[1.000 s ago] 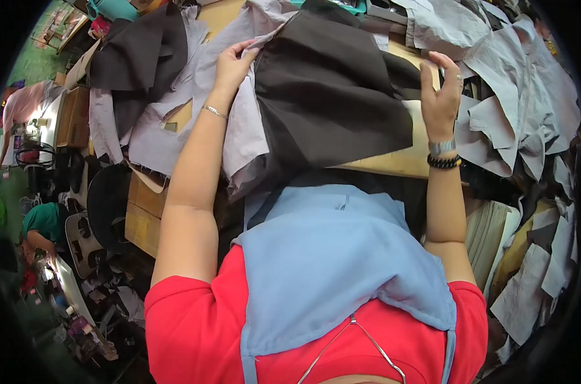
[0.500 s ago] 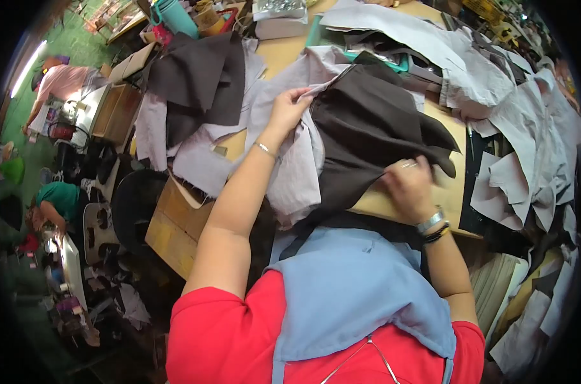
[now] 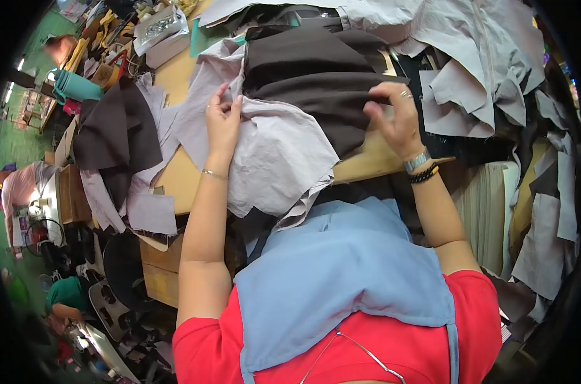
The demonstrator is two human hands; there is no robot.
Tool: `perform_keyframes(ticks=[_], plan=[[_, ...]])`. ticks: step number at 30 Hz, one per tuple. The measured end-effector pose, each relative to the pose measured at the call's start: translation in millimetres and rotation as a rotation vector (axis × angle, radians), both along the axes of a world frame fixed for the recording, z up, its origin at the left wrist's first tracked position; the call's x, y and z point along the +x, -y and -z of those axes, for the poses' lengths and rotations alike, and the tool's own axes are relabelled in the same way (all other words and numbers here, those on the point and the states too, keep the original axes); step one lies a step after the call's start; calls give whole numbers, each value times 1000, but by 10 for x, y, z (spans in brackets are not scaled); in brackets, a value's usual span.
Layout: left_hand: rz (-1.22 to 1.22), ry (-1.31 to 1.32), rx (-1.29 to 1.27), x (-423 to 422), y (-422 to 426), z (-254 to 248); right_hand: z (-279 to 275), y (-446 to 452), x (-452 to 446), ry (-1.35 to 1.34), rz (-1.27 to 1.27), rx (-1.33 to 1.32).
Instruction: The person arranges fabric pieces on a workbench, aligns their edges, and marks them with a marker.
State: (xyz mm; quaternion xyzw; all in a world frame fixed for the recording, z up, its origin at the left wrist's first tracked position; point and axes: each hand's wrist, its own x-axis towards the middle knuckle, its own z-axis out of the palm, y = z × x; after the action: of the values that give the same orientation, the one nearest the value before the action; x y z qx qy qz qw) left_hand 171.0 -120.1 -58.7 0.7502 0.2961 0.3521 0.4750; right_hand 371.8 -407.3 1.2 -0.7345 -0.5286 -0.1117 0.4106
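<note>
A dark brown cloth piece (image 3: 303, 70) joined along an edge with pale grey cloth (image 3: 277, 160) lies on the wooden table in front of me. Fingers loosely bent and apart, my left hand (image 3: 222, 128) rests against the pale grey cloth near the seam. Part of that cloth hangs over the table's front edge. My right hand (image 3: 398, 121) hovers at the right end of the brown cloth, its fingers curved and spread with nothing in them.
Another brown and pale grey cloth bundle (image 3: 121, 128) lies at the left. More pale grey cloth (image 3: 460, 83) is heaped on the right. A teal tray (image 3: 204, 37) and a white box (image 3: 162, 35) stand behind. People work at the far left.
My left hand has loosened from its pinch on the seam edge. The pale grey cloth is spread wider toward me, over the brown. My right hand has lifted, and the view has shifted.
</note>
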Motion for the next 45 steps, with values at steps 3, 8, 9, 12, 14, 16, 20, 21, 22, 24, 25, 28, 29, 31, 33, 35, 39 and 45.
perform_keyframes(ticks=[3, 8, 9, 12, 14, 16, 20, 21, 22, 24, 25, 28, 29, 31, 33, 35, 39, 45], plan=[[117, -114, 505, -117, 307, -313, -20, 62, -398, 159, -152, -177], [576, -550, 678, -290, 1232, -750, 259, -106, -652, 53, -187, -261], [564, -497, 711, -272, 1214, -638, 255, -162, -672, 18, -188, -239], [553, -480, 632, -236, 1068, -504, 130, -221, -633, -254, -222, -109], [528, -397, 557, -213, 1047, -508, 50, -202, -593, -289, -330, -122], [468, -97, 85, -250, 1078, -508, 42, -203, -630, -154, -354, -132], [373, 280, -446, -284, 984, -448, 166, -202, -626, -155, -286, -224], [331, 317, -508, -303, 960, -433, 205, -191, -594, -186, -272, -212], [273, 349, -528, -320, 951, -424, 231, -180, -519, -217, -260, -200], [246, 276, -358, -304, 835, -392, 94, -162, -393, -303, -250, -98], [222, 233, -273, -334, 757, -380, -53, -161, -327, -316, -271, -63], [382, 29, -240, -369, 469, -295, -327, -186, -102, -422, -311, -70], [332, 61, -322, -356, 494, -292, -532, -187, -136, -614, -272, -153], [322, 105, -591, -320, 459, -148, -422, -264, -3, -682, -339, -64], [337, 181, -807, -279, 558, -184, -395, -352, 77, -804, -300, -96], [337, 231, -750, -229, 559, -82, -374, -374, 111, -737, -261, -76], [261, 252, -887, -270, 554, -72, -441, -344, -72, 34, -84, 58], [342, 239, -784, -205, 541, -24, -271, -354, -357, 340, -343, -135]])
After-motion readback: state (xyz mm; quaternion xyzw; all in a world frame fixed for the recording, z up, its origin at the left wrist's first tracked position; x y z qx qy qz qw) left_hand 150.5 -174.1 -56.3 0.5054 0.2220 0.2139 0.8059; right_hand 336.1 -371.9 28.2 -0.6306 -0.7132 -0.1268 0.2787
